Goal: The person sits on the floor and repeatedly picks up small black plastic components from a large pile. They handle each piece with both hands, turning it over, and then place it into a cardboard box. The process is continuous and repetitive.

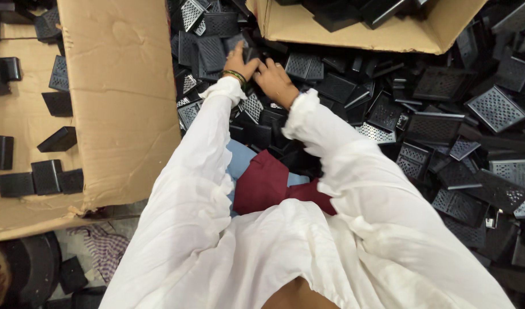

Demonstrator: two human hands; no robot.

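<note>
Both hands meet on one small black part (252, 55) atop the far pile of perforated black pieces (440, 123): left hand (240, 62) pinching it, right hand (275, 80) apparently covering it. Risk: loose pieces slide, grip slips.

Fingertips of both hands (261, 68) among black plastic parts (331, 86)

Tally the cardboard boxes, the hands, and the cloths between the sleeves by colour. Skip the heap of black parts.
Cardboard boxes: 2 (left box, top box)
Hands: 2 (left hand, right hand)
Maroon cloth: 1
Light blue cloth: 1
Total: 6
</note>
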